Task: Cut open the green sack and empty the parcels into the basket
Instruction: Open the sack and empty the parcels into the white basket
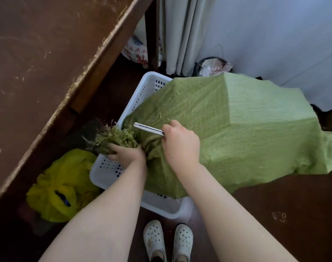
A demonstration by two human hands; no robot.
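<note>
The green sack (227, 125) lies bulging across the white basket (152, 86), its gathered, frayed neck (114, 137) hanging over the basket's inside; the left hand (127, 153) clenches that neck just below the fringe, while the right hand (180, 142) grips a slim metal cutter (148, 128), seemingly a utility knife, laid against the cloth beside the bunch; the woven fabric looks soft yet tough, and the angular bulges suggest boxy, fairly weighty parcels, so the neck is the sound place to hold while cutting, keeping the blade away from the gripping fingers.
</note>
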